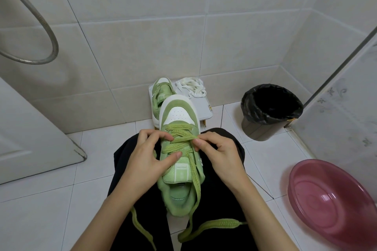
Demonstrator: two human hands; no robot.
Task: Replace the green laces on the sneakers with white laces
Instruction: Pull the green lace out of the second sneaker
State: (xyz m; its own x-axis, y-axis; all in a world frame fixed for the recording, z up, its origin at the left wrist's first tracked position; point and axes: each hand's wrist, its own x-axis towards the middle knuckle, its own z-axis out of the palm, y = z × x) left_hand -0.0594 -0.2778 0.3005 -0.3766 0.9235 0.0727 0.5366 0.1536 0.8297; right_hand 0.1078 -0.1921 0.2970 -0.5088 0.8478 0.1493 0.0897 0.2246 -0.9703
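Head view. The near sneaker [177, 115] lay toe-forward on the person's lap, between black-trousered knees. The green lace [195, 181] remained threaded through the forward eyelets; its loose ends trailed down over the legs.

The left hand [146, 157] held the sneaker, fingers curled over the left eyelet row and thumb pressed on the tongue. The right hand [219, 154] pinched a lace crossing at the right eyelet row between thumb and forefinger.

The second sneaker [161, 92] and the bundled white laces [191, 86] rested on a white stool [205, 108] beyond the knees. A lined bin [269, 108] and a pink basin [330, 199] stood to the right.

Assessment: the lace appeared wide, flat, soft and light, likely to drag in the eyelets, not slip. It was best taken close beside an eyelet, one crossing at a time, with the shoe braced.
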